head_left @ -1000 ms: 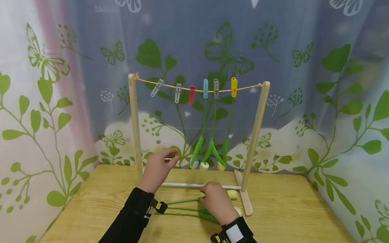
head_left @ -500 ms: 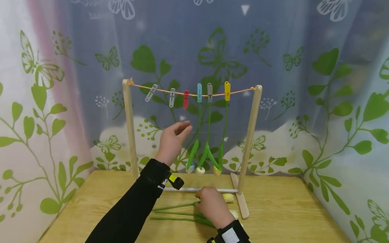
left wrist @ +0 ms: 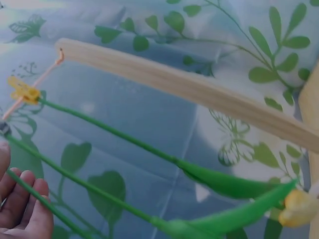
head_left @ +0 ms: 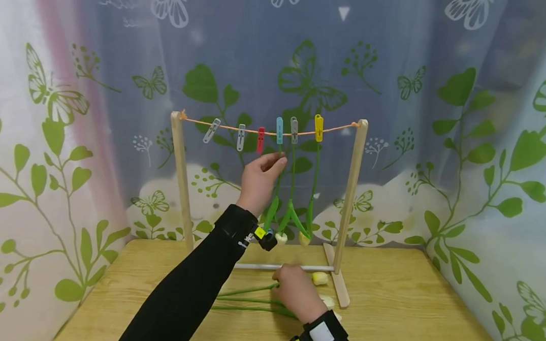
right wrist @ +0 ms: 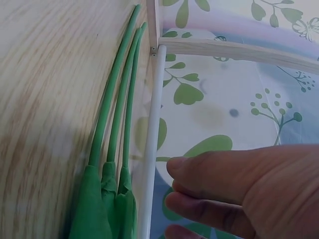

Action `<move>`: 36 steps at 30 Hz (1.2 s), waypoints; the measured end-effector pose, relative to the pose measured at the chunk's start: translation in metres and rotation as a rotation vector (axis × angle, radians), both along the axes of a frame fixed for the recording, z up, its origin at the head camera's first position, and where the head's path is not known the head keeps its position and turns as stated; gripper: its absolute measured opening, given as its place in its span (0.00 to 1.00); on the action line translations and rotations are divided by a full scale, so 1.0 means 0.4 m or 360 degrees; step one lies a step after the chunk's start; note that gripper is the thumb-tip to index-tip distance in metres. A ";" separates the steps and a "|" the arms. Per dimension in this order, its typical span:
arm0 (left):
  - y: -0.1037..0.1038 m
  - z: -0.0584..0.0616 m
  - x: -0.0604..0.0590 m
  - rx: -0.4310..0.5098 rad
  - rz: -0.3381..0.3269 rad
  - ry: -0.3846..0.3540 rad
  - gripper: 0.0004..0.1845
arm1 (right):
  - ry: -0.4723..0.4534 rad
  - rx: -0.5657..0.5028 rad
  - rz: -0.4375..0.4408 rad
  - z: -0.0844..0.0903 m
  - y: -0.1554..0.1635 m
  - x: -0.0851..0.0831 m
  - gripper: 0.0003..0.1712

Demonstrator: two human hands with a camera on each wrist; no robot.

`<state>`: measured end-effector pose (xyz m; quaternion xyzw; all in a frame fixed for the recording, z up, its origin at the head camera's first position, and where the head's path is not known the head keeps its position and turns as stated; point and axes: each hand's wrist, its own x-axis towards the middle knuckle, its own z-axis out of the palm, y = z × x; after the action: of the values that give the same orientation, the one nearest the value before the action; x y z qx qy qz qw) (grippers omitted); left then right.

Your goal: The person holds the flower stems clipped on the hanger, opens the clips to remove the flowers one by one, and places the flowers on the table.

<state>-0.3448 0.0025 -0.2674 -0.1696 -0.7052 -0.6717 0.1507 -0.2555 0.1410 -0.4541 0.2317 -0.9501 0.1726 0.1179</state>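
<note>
My left hand (head_left: 260, 181) is raised to the stem of the tulip under the blue clothespin (head_left: 280, 130). In the left wrist view that tulip's stem (left wrist: 47, 204) passes between the thumb and loosely bent fingers (left wrist: 35, 214); a firm pinch does not show. Two more tulips hang head down, one from a grey clothespin (head_left: 294, 130), one from a yellow clothespin (head_left: 318, 128). My right hand (head_left: 298, 291) hovers low over several tulips lying on the table, their green stems (right wrist: 112, 124) apart from its fingers. Nothing shows between its thumb and bent fingers.
An orange cord (head_left: 339, 128) spans two wooden posts (head_left: 352, 194), joined low by a white rod (head_left: 259, 266). Two pale clothespins and a red clothespin (head_left: 260, 140) hang there without flowers. A yellow tulip head (head_left: 320, 279) lies near the right foot. Patterned curtains surround the wooden table (head_left: 386, 297).
My left hand has risen from low beside the left post, up and right to the stem below the blue clothespin. The right hand stays over the lying tulips. The head view has shifted slightly.
</note>
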 end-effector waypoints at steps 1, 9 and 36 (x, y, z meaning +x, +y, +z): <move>0.003 0.008 0.001 0.0016 0.0004 0.0004 0.23 | -0.0008 0.0001 0.0005 0.002 -0.002 0.001 0.04; 0.018 0.045 0.009 0.0181 0.0012 0.0028 0.20 | -0.0100 -0.0053 0.0031 -0.003 -0.020 -0.002 0.18; 0.007 0.035 -0.001 0.0260 -0.0102 0.0014 0.19 | -0.0123 -0.0170 -0.0051 0.059 0.044 0.033 0.10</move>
<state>-0.3450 0.0051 -0.2534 -0.1823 -0.6417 -0.7306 0.1454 -0.2423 0.1587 -0.4303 0.2029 -0.9470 0.2299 0.0961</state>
